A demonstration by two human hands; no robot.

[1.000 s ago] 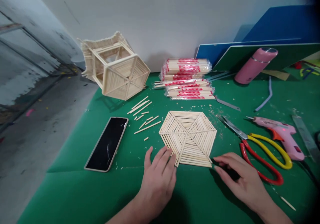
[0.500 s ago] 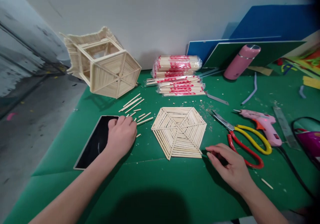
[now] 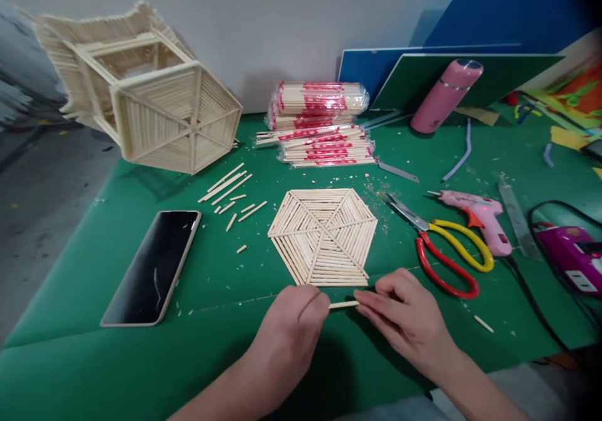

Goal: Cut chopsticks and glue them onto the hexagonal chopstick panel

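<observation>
A short wooden stick (image 3: 343,305) is stretched between my two hands, just in front of a flat hexagonal panel of wooden sticks (image 3: 324,236). My left hand (image 3: 294,327) is closed round the stick's left end. Thumb and fingers of my right hand (image 3: 407,317) pinch the right end, close to the panel's near right corner. Several loose cut stick pieces (image 3: 226,186) lie left of the panel. On its right are scissors (image 3: 446,245) with one yellow and one red handle.
A stick-built model house (image 3: 160,107) lies on its side at back left. A phone (image 3: 153,267) lies at left. Wrapped stick bundles (image 3: 320,123) and a pink bottle (image 3: 446,96) are behind. A pink glue gun (image 3: 482,216) and purple device (image 3: 571,258) are at right.
My left hand has come from the loose pieces beside the phone to the panel's near edge. A stick now spans both hands. The camera view has shifted too.
</observation>
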